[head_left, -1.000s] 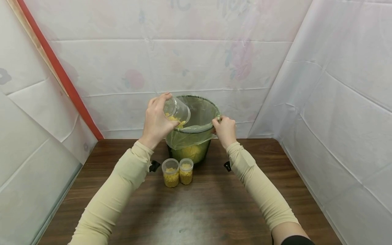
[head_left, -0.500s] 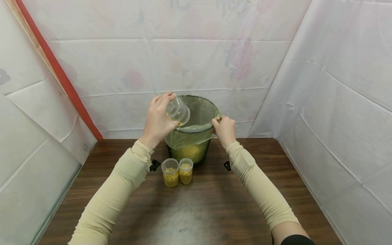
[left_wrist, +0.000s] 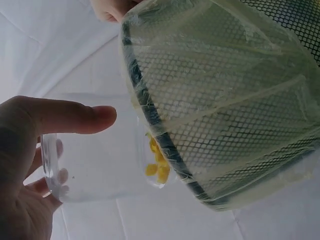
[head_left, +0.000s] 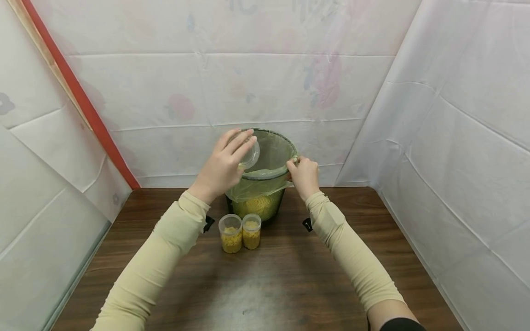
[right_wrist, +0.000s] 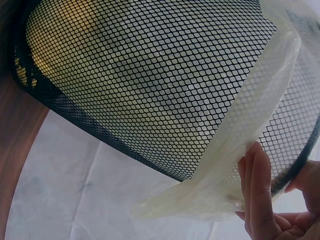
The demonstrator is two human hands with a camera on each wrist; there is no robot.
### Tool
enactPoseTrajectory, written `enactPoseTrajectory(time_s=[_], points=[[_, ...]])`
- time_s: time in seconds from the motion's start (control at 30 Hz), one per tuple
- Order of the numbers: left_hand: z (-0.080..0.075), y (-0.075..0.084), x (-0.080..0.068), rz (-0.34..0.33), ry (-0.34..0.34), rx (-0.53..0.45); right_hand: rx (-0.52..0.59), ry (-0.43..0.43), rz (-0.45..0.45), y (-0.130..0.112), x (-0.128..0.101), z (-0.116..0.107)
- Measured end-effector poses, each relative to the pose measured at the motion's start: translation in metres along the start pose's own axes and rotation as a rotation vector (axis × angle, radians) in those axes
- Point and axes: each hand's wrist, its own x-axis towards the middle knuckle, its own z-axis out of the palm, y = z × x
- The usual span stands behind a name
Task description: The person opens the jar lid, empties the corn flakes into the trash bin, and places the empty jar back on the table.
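My left hand [head_left: 221,169] grips a clear plastic jar [left_wrist: 100,165], tipped on its side with its mouth over the rim of a dark mesh wastebasket [head_left: 265,209]. A few yellow pieces [left_wrist: 161,167] show at the jar's mouth in the left wrist view; the rest of the jar looks bare inside. A thin pale-green bin liner [head_left: 244,191] lines the basket and folds down over its rim. On the right side of that rim, my right hand [head_left: 305,175] pinches the liner against the edge. Yellow material shows through the basket's lower mesh [right_wrist: 60,40].
Two clear jars, a wider left jar [head_left: 231,240] and a narrower right jar [head_left: 251,238], stand side by side in front of the basket, partly filled with yellow bits. The brown wooden table [head_left: 265,294] meets white sheeting [head_left: 360,151] behind and at both sides.
The left hand has turned over and shifted right, tipping the jar further over the basket. Yellow pieces seen in the jar earlier have mostly left it. The right hand stays at the rim.
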Motion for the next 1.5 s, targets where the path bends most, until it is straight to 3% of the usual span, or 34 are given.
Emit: enactPoseTrajectory(time_s=[0.13,0.3,0.43,0.67,0.87,1.03,1.13,1.27,1.37,1.5], points=[[0.0,0.002,0.0,0.081,0.011,0.063,-0.008,0.002,-0.004,0.0,0.0,0.0],[-0.002,0.004,0.002,0.101,0.014,0.072,0.003,-0.005,-0.005,0.0,0.001,0.0],[-0.003,0.002,0.003,0.061,0.021,0.019,0.011,-0.005,0.0,0.001,0.001,0.0],[-0.002,-0.001,0.002,-0.088,0.036,-0.071,0.012,-0.021,0.007,0.002,0.0,0.0],[-0.003,-0.002,0.003,-0.301,0.109,-0.124,0.015,-0.023,0.016,0.002,0.001,0.001],[-0.007,-0.005,0.003,-0.646,0.17,-0.236,0.017,-0.026,0.014,0.001,0.001,0.001],[-0.011,-0.01,0.003,-0.854,0.17,-0.34,0.025,-0.027,0.008,0.001,0.001,0.0],[-0.012,-0.019,-0.001,-1.047,0.152,-0.491,0.031,-0.03,0.008,0.001,0.0,0.0],[-0.011,-0.023,-0.003,-1.124,0.139,-0.534,0.028,-0.029,0.009,0.002,0.0,0.0],[-0.011,-0.022,0.0,-1.078,0.093,-0.443,0.025,-0.031,0.015,0.002,0.0,0.001]])
